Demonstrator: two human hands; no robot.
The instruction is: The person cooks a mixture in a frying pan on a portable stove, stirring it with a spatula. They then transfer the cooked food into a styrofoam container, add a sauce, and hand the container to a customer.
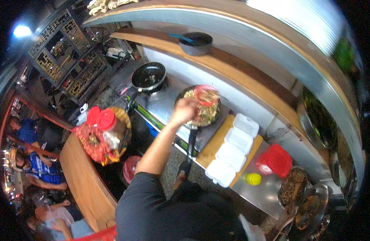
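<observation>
My left hand (186,111) reaches over a frying pan (193,126) on the steel stove top. It grips the near side of a red-rimmed plastic bowl (206,95), tilted and blurred, with brownish food inside. Chopped pale and green food (207,116) fills the pan below, partly hidden by the hand. The pan's black handle (191,143) points towards me. Right of the pan, open white foam boxes (230,153) lie in a row on a wooden board (206,152). My right hand is out of view.
A second frying pan (148,75) sits far left on the stove. A basket (124,119) holds red-lidded tubs (106,119). Right are a red container (275,161), a yellow-green object (253,179) and a meat bowl (289,188), near another person's hand (290,210). A pot (196,43) stands on the shelf.
</observation>
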